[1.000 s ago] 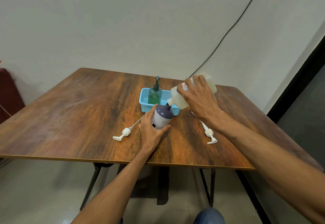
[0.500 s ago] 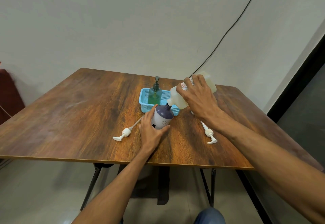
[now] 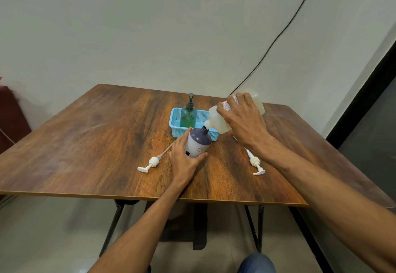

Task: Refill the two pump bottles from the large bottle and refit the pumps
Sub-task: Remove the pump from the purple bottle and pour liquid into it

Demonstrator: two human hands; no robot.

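My left hand (image 3: 184,158) grips a white pump bottle with a purple top (image 3: 198,143), pump off, tilted slightly right on the table. My right hand (image 3: 244,118) holds the large translucent bottle (image 3: 216,120) tipped over, its mouth touching the purple bottle's open neck. One white pump (image 3: 152,162) lies on the table left of my left hand. A second white pump (image 3: 255,163) lies to the right, partly under my right forearm. A green pump bottle (image 3: 188,116) with its dark pump fitted stands in a blue basket (image 3: 175,120).
The wooden table (image 3: 90,144) has its front edge near me and folding legs below. A black cable (image 3: 278,37) runs down the wall to the table's back edge. A dark red object (image 3: 10,114) sits at the far left.
The large bottle has tipped a little steeper in my right hand. My left hand and the purple-topped bottle have stayed in place.
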